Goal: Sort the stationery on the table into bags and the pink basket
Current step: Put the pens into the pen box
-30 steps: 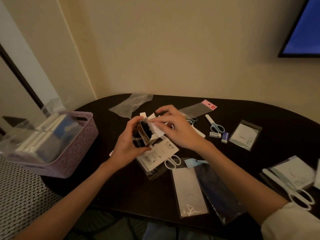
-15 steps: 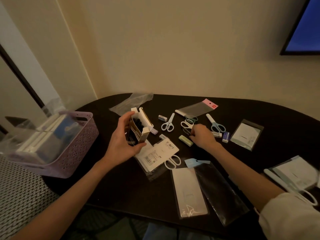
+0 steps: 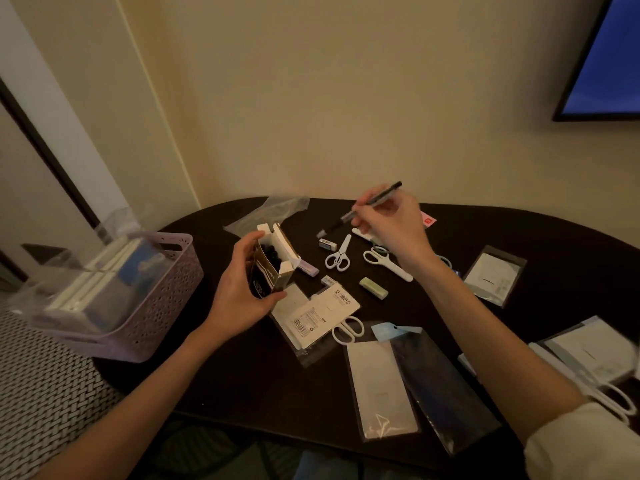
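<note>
My left hand [image 3: 239, 292] grips an open cardboard box [image 3: 268, 268] with black pens standing inside, held above the dark table [image 3: 242, 375]. My right hand [image 3: 391, 230] is raised over the table's far side and holds a black pen [image 3: 367, 207] tilted with its tip down and left toward the box. The pink basket [image 3: 156, 306] stands at the table's left edge with packed white items inside. White scissors [image 3: 339, 256] and a second pair [image 3: 384, 263] lie below the right hand, next to a green eraser [image 3: 373, 288].
Clear bags lie around: an empty one [image 3: 273, 211] at the back, flat ones [image 3: 381, 382] at the front, packets [image 3: 493, 275] on the right. A carded pair of scissors [image 3: 322, 315] lies under the box. More scissors [image 3: 609, 396] sit at the right edge.
My right hand left the box, reached to the table among the scissors, and has now lifted up holding a black pen. The left hand keeps the box nearly still.
</note>
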Demonstrator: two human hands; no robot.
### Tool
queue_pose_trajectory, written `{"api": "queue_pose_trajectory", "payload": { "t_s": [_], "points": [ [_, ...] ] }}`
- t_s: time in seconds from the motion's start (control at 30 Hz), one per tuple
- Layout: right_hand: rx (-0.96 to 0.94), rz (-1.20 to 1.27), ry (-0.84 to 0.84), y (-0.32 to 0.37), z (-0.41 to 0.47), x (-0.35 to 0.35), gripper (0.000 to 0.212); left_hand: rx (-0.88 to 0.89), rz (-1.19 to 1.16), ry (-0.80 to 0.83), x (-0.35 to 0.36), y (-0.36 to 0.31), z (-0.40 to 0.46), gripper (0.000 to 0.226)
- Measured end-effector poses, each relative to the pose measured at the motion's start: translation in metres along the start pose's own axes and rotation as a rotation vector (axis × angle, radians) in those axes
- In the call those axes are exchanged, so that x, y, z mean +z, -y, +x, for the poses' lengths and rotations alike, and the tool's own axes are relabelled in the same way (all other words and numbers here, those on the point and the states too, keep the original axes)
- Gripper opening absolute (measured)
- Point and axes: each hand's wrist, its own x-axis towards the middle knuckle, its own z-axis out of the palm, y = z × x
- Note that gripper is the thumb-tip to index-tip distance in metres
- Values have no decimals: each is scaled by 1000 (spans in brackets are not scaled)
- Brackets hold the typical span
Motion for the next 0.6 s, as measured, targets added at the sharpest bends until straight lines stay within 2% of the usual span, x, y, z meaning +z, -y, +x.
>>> {"api": "queue_pose_trajectory", "payload": {
  "t_s": [0.1, 0.2, 0.4, 0.5, 0.6],
  "points": [
    [-150, 118, 182, 31, -18, 14, 15, 32, 8, 26, -1, -1, -5, 106],
    [-232, 66, 306, 37, -33, 28, 14, 48, -1, 30, -1, -3, -8, 106],
    [-441, -299, 274, 33, -46, 43, 13, 81, 7, 17, -2, -9, -11, 107],
    [-578, -383, 274, 28, -46, 47, 13, 109, 25, 2, -3, -9, -12, 108],
    [-622, -392, 244, 23, -44, 50, 13, 100, 11, -4, -5, -10, -13, 108]
  ]
}}
